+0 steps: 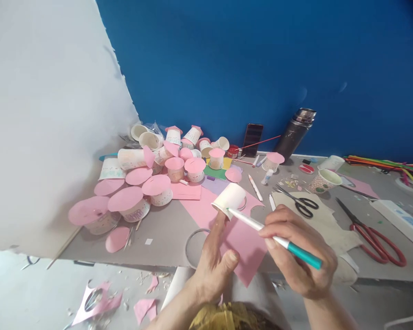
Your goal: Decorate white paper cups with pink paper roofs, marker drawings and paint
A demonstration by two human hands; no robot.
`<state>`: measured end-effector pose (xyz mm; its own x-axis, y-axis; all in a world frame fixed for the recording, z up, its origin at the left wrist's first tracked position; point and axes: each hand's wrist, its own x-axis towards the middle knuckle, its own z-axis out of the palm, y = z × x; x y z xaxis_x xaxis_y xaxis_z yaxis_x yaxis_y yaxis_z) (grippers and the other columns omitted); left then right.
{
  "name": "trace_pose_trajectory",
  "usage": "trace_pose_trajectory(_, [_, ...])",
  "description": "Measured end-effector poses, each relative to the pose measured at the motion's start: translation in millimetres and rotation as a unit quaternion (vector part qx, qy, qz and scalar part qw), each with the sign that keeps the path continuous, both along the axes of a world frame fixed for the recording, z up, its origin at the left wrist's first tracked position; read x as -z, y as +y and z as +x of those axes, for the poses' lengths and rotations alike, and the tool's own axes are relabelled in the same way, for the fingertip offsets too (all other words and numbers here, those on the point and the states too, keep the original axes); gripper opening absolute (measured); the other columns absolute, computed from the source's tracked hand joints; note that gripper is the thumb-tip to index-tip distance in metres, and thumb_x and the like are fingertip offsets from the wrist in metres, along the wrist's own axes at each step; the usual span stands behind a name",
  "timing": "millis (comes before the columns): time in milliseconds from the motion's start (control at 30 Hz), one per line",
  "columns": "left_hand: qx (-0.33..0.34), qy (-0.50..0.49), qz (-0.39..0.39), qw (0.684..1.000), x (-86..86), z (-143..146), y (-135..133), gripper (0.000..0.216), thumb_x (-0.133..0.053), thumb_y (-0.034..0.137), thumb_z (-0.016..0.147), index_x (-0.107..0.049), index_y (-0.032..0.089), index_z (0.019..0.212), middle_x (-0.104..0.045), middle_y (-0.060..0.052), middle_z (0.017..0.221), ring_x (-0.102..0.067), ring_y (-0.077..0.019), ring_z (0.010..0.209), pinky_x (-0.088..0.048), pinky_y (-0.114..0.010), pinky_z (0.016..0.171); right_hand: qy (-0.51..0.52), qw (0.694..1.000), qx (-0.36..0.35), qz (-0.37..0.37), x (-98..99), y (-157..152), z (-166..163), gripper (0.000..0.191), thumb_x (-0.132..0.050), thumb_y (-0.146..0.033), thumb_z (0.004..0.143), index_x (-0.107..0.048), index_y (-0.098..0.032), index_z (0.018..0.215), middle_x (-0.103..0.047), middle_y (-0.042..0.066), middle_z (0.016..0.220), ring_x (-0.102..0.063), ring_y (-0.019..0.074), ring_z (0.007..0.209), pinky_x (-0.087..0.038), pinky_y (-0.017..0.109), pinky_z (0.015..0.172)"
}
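Observation:
My left hand [213,263] has its fingers inside the mouth of a white paper cup [231,197], holding it tilted on its side above a sheet of pink paper [244,243]. In my right hand [298,250] is a white marker pen [249,222] with a teal end. The pen's tip touches the cup near its rim, where a small green mark shows. My left fingertips are hidden within the cup. A metal ring [192,250] lies beside my left hand at the table's front.
Many paper cups with pink paper discs [125,199] crowd the table's left side. On the right lie black scissors [304,204], red-handled scissors [378,238] and a white power strip [401,222]. A dark flask [294,135] and a phone [253,140] stand by the blue wall.

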<state>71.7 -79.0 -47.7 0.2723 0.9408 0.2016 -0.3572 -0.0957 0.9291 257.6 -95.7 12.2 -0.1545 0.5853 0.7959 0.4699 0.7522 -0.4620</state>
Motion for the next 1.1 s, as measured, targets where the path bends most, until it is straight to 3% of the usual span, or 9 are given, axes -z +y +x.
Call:
trace_pose_trajectory(133, [-0.016, 0.065, 0.046, 0.997, 0.6, -1.9, 0.2, 0.063, -0.075, 0.047, 0.089, -0.062, 0.026, 0.146, -0.046, -0.011, 0.165, -0.027, -0.0418, 0.158, -0.013, -0.053, 0.130, 0.002, 1.000, -0.011, -0.006, -1.5, 1.9, 0.5, 0.023, -0.058, -0.002, 0.085, -0.067, -0.017, 0.099, -0.061, 0.005, 0.086, -0.058, 0.0205, 0.076, -0.046, 0.037, 0.068])
trace_pose_trajectory(333, [-0.025, 0.082, 0.062, 0.994, -5.6, -4.5, -0.2, 0.063, -0.085, 0.034, 0.081, -0.066, 0.028, 0.141, -0.057, -0.012, 0.156, -0.026, -0.0422, 0.159, -0.012, -0.052, 0.130, 0.014, 1.000, -0.012, -0.009, -3.2, -1.1, 4.9, 0.022, -0.059, -0.002, 0.085, -0.068, -0.017, 0.098, -0.062, 0.005, 0.084, -0.059, 0.0207, 0.076, -0.047, 0.038, 0.070])
trace_pose_trajectory(533, [-0.038, 0.117, 0.133, 0.983, -1.2, -4.8, 5.5, 0.076, -0.089, 0.038, 0.077, -0.062, 0.029, 0.148, -0.053, -0.015, 0.159, -0.021, -0.0453, 0.160, -0.012, -0.056, 0.130, 0.021, 1.000, 0.005, -0.011, -3.4, -3.4, 8.1, 0.020, -0.059, -0.003, 0.086, -0.068, -0.018, 0.097, -0.064, 0.005, 0.085, -0.060, 0.0213, 0.076, -0.048, 0.040, 0.073])
trace_pose_trajectory(633, [-0.046, 0.219, 0.241, 0.944, 3.9, -7.2, 11.9, 0.088, -0.082, 0.055, 0.081, -0.048, 0.028, 0.158, -0.044, -0.017, 0.164, -0.027, -0.0483, 0.157, -0.022, -0.063, 0.126, 0.024, 0.999, -0.004, -0.021, -5.4, -3.9, 9.5, 0.020, -0.058, -0.004, 0.086, -0.068, -0.017, 0.096, -0.064, 0.005, 0.084, -0.060, 0.0208, 0.076, -0.047, 0.039, 0.072])
trace_pose_trajectory(733, [-0.057, 0.339, 0.369, 0.863, 7.6, -10.6, 18.4, 0.102, -0.063, 0.074, 0.088, -0.022, 0.025, 0.168, -0.032, -0.021, 0.169, -0.030, -0.0478, 0.155, -0.031, -0.068, 0.121, 0.039, 0.999, 0.004, -0.024, -7.6, -4.1, 10.8, 0.019, -0.059, -0.004, 0.086, -0.069, -0.018, 0.095, -0.064, 0.005, 0.084, -0.061, 0.0210, 0.077, -0.046, 0.037, 0.072])
trace_pose_trajectory(800, [-0.074, 0.383, 0.402, 0.829, 8.6, -12.4, 21.4, 0.101, -0.054, 0.078, 0.090, -0.019, 0.025, 0.168, -0.031, -0.023, 0.168, -0.034, -0.0462, 0.152, -0.038, -0.065, 0.118, 0.031, 0.999, -0.016, -0.037, -8.6, -4.2, 10.9, 0.019, -0.059, -0.004, 0.086, -0.069, -0.017, 0.096, -0.064, 0.005, 0.084, -0.060, 0.0206, 0.075, -0.046, 0.037, 0.070])
trace_pose_trajectory(933, [-0.087, 0.419, 0.417, 0.802, 7.7, -13.4, 24.2, 0.104, -0.055, 0.081, 0.087, -0.022, 0.022, 0.167, -0.037, -0.026, 0.161, -0.041, -0.0465, 0.146, -0.047, -0.062, 0.110, 0.044, 0.998, -0.007, -0.036, -9.2, -5.4, 9.9, 0.017, -0.060, -0.006, 0.087, -0.069, -0.018, 0.095, -0.064, 0.004, 0.083, -0.060, 0.0203, 0.074, -0.046, 0.036, 0.069])
trace_pose_trajectory(1100, [-0.084, 0.422, 0.415, 0.802, 6.8, -14.1, 24.0, 0.106, -0.055, 0.082, 0.087, -0.020, 0.023, 0.168, -0.038, -0.026, 0.161, -0.041, -0.0485, 0.146, -0.047, -0.064, 0.110, 0.094, 0.994, 0.014, -0.060, -3.5, -4.7, 12.3, 0.014, -0.061, -0.014, 0.095, -0.073, -0.020, 0.094, -0.068, 0.005, 0.082, -0.063, 0.0198, 0.073, -0.049, 0.034, 0.066])
